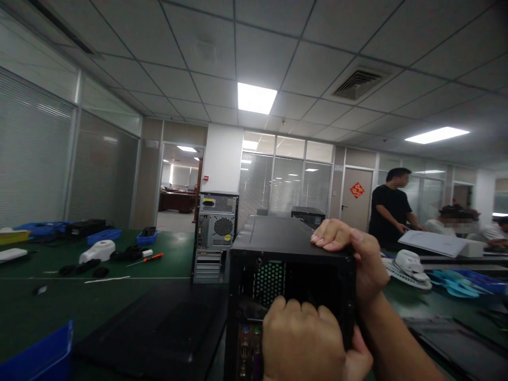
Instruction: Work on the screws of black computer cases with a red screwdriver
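A black computer case [273,233] stands in front of me, its back panel facing me. A large opening in that panel shows a dark inside and a honeycomb-pattern grille [270,279]; coloured ports [248,338] line the lower left. My left hand [304,341] is closed at the lower edge of the opening, knuckles up, fingertips hidden behind the panel. With its fingers bent over the top right edge, my right hand [353,251] grips the case from the right side.
A second computer tower [216,233] stands behind, left. A black panel [159,328], blue bin [43,354], screwdriver [153,258] and white device [97,251] lie left. Right are another dark panel [460,338] and blue items [456,283]. A person [391,209] stands beyond.
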{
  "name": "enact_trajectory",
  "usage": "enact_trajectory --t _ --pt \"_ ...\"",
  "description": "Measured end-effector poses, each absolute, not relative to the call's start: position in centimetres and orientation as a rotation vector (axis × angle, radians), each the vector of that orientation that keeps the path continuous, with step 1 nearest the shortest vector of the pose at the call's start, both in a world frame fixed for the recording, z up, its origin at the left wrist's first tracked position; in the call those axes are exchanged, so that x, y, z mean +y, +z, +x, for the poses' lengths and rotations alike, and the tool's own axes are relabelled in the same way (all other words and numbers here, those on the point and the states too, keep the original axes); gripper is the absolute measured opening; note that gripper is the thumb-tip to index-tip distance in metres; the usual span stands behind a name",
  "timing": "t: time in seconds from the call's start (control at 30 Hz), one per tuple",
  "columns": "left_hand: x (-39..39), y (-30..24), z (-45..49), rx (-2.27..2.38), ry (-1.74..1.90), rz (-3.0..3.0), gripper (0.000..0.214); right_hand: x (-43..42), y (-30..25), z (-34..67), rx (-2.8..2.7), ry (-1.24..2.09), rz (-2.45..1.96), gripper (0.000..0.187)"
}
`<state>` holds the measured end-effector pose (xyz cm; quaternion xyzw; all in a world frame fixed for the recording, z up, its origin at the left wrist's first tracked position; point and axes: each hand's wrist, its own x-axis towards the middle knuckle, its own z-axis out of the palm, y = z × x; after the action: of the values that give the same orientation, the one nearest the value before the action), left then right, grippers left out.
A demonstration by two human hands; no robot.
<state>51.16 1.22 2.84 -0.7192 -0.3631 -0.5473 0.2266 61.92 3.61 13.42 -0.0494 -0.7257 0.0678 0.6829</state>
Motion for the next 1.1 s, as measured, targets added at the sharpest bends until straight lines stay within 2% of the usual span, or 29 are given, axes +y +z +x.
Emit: enact_trajectory --t 0.27,0.6,0.7,0.83,0.9,1.0,1.1 --pt "2.6 4.4 49.7 -0.911 -1.404 -2.085 0.032 6.7 12.7 62.0 -1.569 0.167 -0.083 0.041" --pt "2.2 4.4 49.7 -0.895 -1.517 -1.930 0.045 6.0 12.7 62.6 -1.632 0.132 -0.136 0.038" --pt "1.6 4.7 48.8 -0.870 -1.431 -2.055 0.044 5.7 12.7 62.7 -1.638 0.113 -0.163 0.039" --pt "0.5 5.5 46.3 -0.788 -1.151 -2.281 0.033 5.4 12.9 62.8 -1.655 0.104 -0.203 0.039" --pt "0.2 5.4 44.7 -0.679 -1.098 -2.262 0.035 5.2 13.0 63.1 -1.672 0.113 -0.227 0.040" --pt "-0.2 4.2 42.3 -0.629 -1.274 -2.093 0.043 4.6 12.5 63.4 -1.698 0.142 -0.283 0.039" --pt "-0.4 1.4 40.3 -0.776 -1.503 -1.967 0.045 3.5 10.7 63.3 -1.667 0.128 -0.413 0.038"
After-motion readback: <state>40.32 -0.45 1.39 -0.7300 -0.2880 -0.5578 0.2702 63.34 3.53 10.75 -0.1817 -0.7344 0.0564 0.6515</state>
